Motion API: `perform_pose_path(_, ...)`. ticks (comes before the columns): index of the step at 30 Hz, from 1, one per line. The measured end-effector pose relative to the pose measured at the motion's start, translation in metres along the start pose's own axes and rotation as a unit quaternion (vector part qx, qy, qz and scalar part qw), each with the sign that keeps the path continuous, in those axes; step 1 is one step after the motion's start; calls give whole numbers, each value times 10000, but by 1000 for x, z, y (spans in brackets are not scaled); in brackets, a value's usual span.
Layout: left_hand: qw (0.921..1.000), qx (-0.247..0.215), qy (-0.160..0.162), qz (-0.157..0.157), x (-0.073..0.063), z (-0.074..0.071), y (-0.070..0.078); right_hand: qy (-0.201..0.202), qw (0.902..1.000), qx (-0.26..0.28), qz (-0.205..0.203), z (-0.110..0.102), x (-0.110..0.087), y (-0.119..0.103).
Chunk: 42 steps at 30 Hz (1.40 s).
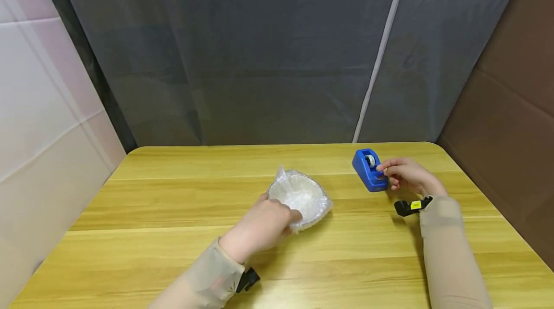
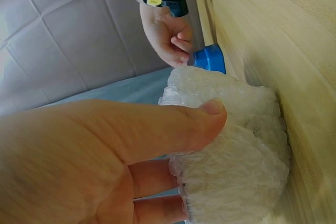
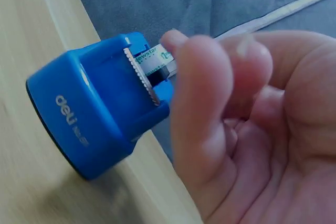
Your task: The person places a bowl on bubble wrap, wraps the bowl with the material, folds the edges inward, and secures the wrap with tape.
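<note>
In the head view, my left hand (image 1: 267, 222) grips the near left side of a round, bowl-shaped thing in clear bubble wrap (image 1: 305, 198), with the thumb over its rim. The thumb presses on the bubble wrap (image 2: 231, 166) in the left wrist view, the other fingers beneath. To the right, a blue tape dispenser (image 1: 369, 174) stands on the table. My right hand (image 1: 409, 176) is at its roll, thumb and forefinger pinching at the tape. A serrated cutter (image 3: 140, 76) and the tape roll (image 3: 155, 60) show close to the fingertips. A small translucent scrap (image 3: 245, 44) clings at one finger.
The wood-grain table (image 1: 151, 193) has a far edge against a dark grey curtain (image 1: 259, 59). A pale panel (image 1: 52, 83) stands at the left and a brown one (image 1: 510, 83) at the right. Each wrist carries a small black camera (image 1: 407, 207).
</note>
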<state>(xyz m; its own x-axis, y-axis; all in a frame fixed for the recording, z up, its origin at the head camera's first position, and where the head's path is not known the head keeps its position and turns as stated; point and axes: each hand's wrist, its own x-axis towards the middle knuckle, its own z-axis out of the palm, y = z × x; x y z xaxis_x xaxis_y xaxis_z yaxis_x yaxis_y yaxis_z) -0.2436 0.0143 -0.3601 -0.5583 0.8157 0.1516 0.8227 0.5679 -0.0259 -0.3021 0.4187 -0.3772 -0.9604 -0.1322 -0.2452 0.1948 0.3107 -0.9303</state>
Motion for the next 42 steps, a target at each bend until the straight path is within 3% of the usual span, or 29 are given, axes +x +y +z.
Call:
perform_pose_path(16, 9999, 103, 66, 34, 0, 1, -1, 709, 9970, -308, -24, 16, 9, -14)
perform_pose_path(27, 9999, 121, 52, 63, 0, 1, -1, 519, 9948, 866, -102, 13, 6, -4)
perform_pose_path(36, 9999, 34, 83, 91, 2, 1, -1, 66, 9797, 1822, -830, 10, 2, 11)
perform_pose_path(42, 9999, -61, 34, 97, 6, 3, 1, 113, 9763, 1898, -1037, 8, -4, 18)
